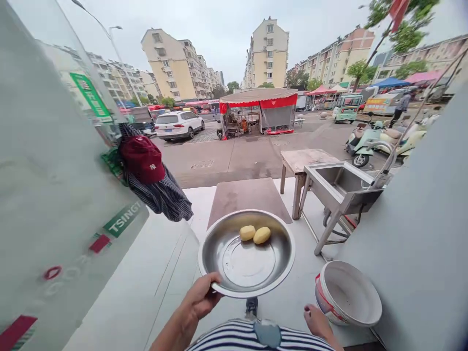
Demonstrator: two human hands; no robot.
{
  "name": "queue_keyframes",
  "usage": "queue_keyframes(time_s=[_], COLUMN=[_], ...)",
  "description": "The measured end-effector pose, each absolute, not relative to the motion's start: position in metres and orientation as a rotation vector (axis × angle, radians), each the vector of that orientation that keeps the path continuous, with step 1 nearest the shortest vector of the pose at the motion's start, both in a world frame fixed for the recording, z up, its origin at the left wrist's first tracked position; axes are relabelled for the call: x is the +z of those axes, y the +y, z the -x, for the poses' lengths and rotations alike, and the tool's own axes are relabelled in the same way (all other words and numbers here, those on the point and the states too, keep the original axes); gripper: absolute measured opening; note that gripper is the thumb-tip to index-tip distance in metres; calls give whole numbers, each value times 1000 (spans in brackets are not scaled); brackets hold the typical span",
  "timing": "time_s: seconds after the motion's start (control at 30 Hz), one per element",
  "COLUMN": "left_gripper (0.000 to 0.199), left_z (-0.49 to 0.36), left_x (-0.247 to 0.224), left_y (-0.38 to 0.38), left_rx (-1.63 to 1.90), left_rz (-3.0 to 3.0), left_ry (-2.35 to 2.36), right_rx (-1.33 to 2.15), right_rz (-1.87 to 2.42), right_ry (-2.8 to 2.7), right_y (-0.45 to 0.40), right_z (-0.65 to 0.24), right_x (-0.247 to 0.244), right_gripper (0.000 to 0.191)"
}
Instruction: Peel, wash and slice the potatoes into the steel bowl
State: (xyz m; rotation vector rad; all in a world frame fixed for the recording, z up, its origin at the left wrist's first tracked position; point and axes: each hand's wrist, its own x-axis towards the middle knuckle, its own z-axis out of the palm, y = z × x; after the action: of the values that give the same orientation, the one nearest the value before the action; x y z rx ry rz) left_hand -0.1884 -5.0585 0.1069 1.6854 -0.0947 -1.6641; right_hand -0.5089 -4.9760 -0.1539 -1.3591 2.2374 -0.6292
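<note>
A wide steel basin (248,273) is held out in front of my body. Two peeled potatoes (262,235) lie side by side in it, toward its far side. My left hand (203,296) grips the near left rim, thumb over the edge and fingers underneath. Lower right, my right hand (316,319) hangs by my side, away from the basin, with its fingers curled; whatever it may hold is too small to make out. It is nearest to a white bucket (351,295).
At the right stand a steel sink (338,183) and a wooden table (305,158). A brown mat (248,195) lies at the doorway. A maroon cap (142,159) and striped cloth hang on the left glass door. Outside are scooters, a white car and a person walking.
</note>
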Motion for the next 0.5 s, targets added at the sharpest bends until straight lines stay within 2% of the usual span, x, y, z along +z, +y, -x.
queue_keyframes(time_s=[0.1,0.2,0.27,0.5], left_gripper=[29,29,29,27], left_z=[216,260,298,473], left_x=[91,86,88,77], left_y=[-5164,-5267,-5331,-5517], left_rx=[-1737,-1821,-1869,-2083], left_rz=[-1703,-1717,-1753,-1705], left_ry=[-217,-361,-472,-930], right_rx=[-562,-598,-644,-863], right_rz=[1186,1018,881,494], right_ry=[2189,2256,2349,2788], right_y=[-5045,-5112,-5142,-5195], right_z=[542,588,627,779], right_x=[-174,-174,-163,-104], right_gripper=[28,27,26,42])
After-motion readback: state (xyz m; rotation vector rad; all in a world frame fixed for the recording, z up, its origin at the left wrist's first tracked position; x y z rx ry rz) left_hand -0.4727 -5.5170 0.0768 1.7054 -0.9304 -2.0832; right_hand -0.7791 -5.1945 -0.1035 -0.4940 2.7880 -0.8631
